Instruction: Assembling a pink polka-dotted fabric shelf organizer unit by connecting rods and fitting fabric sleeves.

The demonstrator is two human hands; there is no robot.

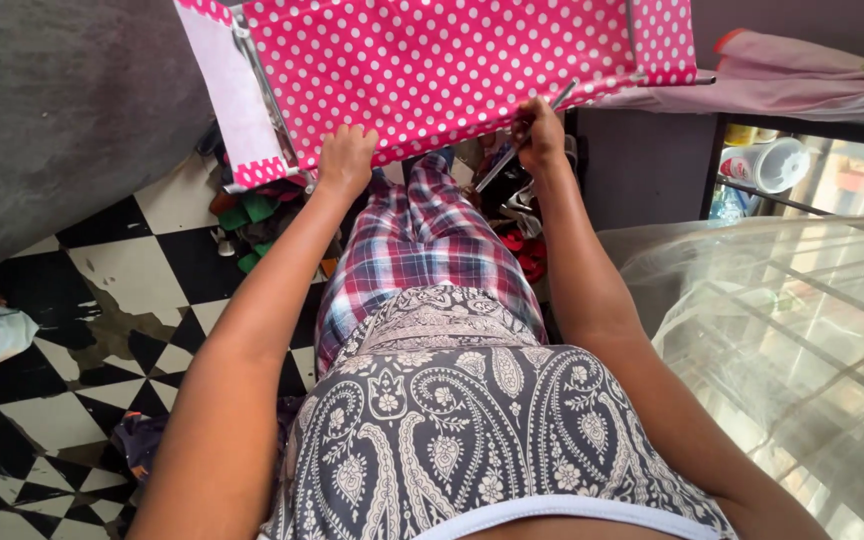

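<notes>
A pink fabric shelf panel with white polka dots (452,70), stretched on a thin metal frame, is held out in front of the person at the top of the view. Its long axis runs across the picture from left to right, slightly tilted, with the right end higher than the left. A pale lining is shown at its left end. The left hand (345,160) is closed over the lower edge of the panel, fingers curled on the fabric. The right hand (540,135) is closed in a narrow grip around a thin grey metal rod (522,140), which slants from lower left up to upper right against the panel's lower edge. Below the panel, a heap of red, green and dark clothes (262,225) lies on the black-and-white chequered floor (122,270). At the right, a white plastic tub (767,165) is seen lying on its side on a dark shelf; its contents cannot be told.
</notes>
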